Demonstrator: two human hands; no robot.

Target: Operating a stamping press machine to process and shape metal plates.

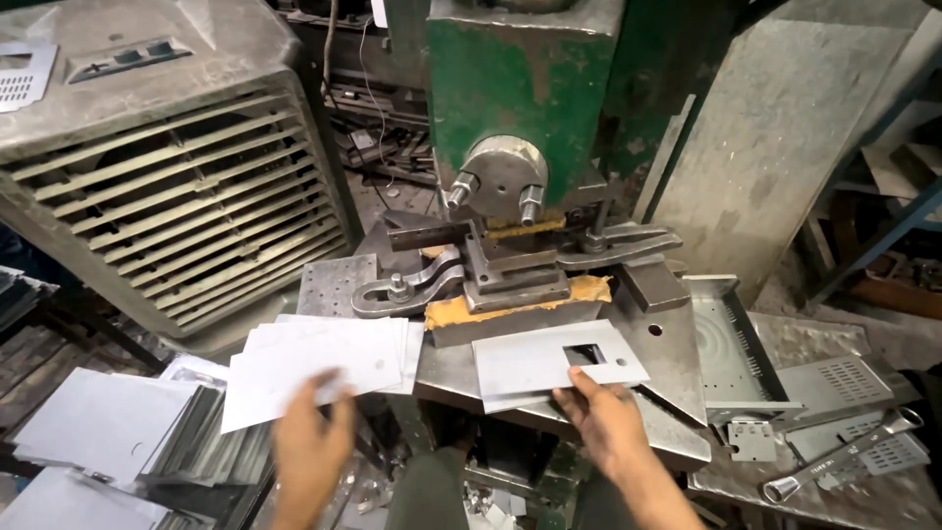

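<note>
Gripping the near edge of a punched sheet-metal plate [554, 361] to keep it flat before the die [510, 285] of the green press [520, 88], the right hand [608, 422] steadies it while the left hand [312, 447], blurred and part-open, touches the blank stack [314, 358] at left.

No packages, labels, signs or screens can be made out anywhere in the head view. No printed wrapping, sticker, notice or display is seen on the bench, the machine or the surroundings.
</note>
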